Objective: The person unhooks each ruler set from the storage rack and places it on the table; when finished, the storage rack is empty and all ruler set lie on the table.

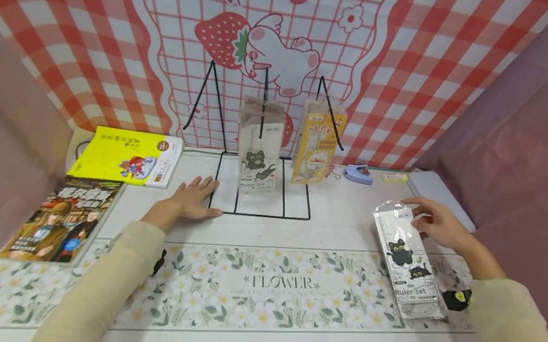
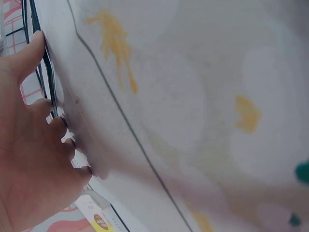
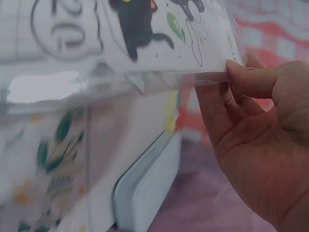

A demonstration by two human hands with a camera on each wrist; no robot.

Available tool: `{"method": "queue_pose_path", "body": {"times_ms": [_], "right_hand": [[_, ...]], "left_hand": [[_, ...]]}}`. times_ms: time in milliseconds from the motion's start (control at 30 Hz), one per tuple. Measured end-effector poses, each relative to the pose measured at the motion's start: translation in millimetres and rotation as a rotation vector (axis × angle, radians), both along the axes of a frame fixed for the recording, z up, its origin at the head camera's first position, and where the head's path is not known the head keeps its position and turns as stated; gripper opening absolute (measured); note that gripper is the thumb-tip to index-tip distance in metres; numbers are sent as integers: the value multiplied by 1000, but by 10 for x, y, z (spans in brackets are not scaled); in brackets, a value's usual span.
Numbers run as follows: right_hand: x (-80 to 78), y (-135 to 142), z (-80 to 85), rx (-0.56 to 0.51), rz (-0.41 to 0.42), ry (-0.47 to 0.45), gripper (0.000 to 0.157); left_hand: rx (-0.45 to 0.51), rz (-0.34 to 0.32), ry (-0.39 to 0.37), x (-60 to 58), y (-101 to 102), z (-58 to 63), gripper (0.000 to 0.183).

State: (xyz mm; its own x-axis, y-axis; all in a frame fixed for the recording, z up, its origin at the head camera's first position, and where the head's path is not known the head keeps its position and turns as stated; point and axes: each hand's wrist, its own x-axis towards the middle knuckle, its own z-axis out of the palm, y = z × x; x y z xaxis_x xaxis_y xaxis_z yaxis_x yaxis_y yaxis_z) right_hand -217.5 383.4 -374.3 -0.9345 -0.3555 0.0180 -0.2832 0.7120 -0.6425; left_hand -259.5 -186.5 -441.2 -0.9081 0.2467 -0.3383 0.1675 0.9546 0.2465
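Observation:
My right hand [image 1: 439,224] pinches a clear-wrapped ruler set [image 1: 404,256] by its upper right edge. Black cats and "Ruler-set" are printed on the pack. In the right wrist view the thumb lies on the front of the ruler set [image 3: 145,29], with the fingers behind. My left hand [image 1: 193,199] lies with fingers spread at the left side of a black wire display rack [image 1: 261,215]. From the rack's middle hook hang similar cat ruler sets [image 1: 257,161]. Orange "DUCK" ruler packs [image 1: 315,147] hang on the right hook; the left hook [image 1: 197,103] is bare.
A yellow book [image 1: 125,154] and a dark-covered magazine [image 1: 62,219] lie at the left. Behind the rack's right side sit a lavender tape dispenser [image 1: 358,174] and a small yellow-labelled item [image 1: 394,177]. A pale flat case [image 1: 441,195] lies near the right wall.

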Motion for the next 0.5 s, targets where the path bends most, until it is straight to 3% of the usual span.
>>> {"method": "queue_pose_path", "body": {"times_ms": [200,500], "right_hand": [[-68,225,-196,61,-43,-68,45],[-152,381,-418,292,-113,22,48]], "left_hand": [[-5,-5,7,-3,-18,-13,92],[-9,-6,14,7,-16,-32,91]]}}
